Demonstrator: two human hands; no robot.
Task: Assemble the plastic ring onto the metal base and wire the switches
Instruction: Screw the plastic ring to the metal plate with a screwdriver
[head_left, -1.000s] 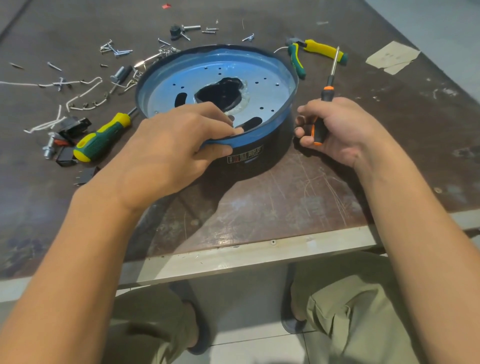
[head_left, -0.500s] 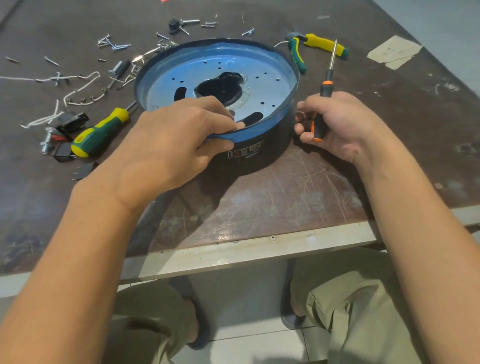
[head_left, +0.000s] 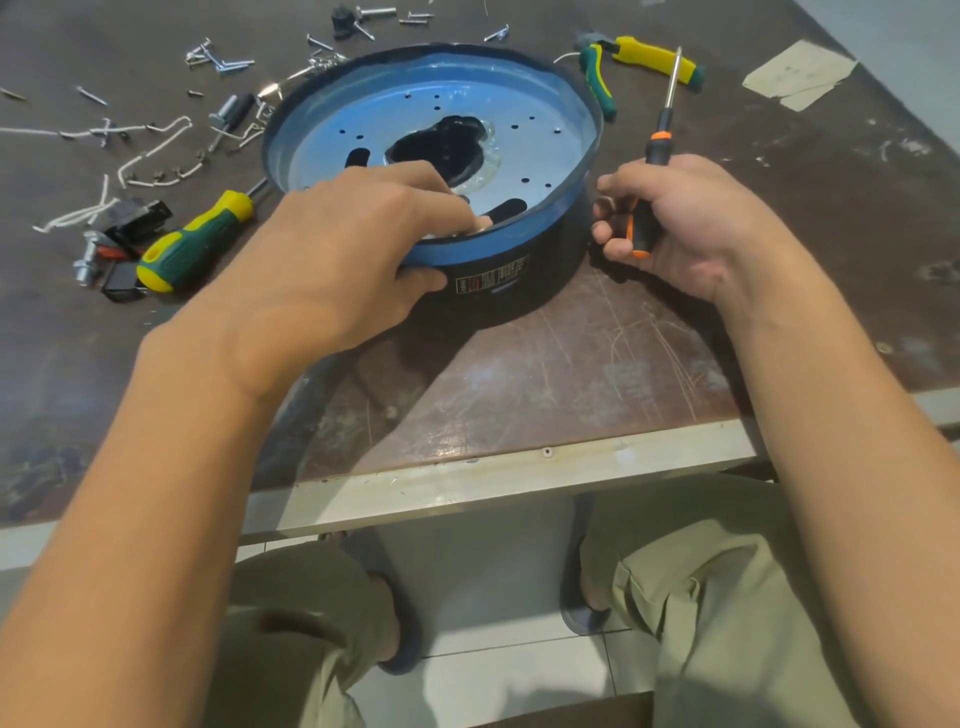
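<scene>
Left hand (head_left: 337, 249): we see it gripping the near rim of the metal base (head_left: 545, 135), fingers curled over the blue edge and thumb pressed on the black plastic ring (head_left: 550, 270) below.
Right hand (head_left: 680, 223): closed round the handle of the orange-and-black screwdriver (head_left: 657, 150), shaft pointing away from us, just beside the ring's right wall.
Metal base: round, blue-filmed and perforated, with a dark central opening. It sits inside the ring on the table (head_left: 571, 364).
Ring: its label faces us. We cannot tell whether it is fully seated.
Switches (head_left: 137, 218): small black parts, probably switches, lie at the left beside the green-and-yellow screwdriver (head_left: 197, 244).
Loose parts: screws (head_left: 218, 57) and white wires (head_left: 150, 150) lie at the far left, pliers (head_left: 644, 60) at the far right.
</scene>
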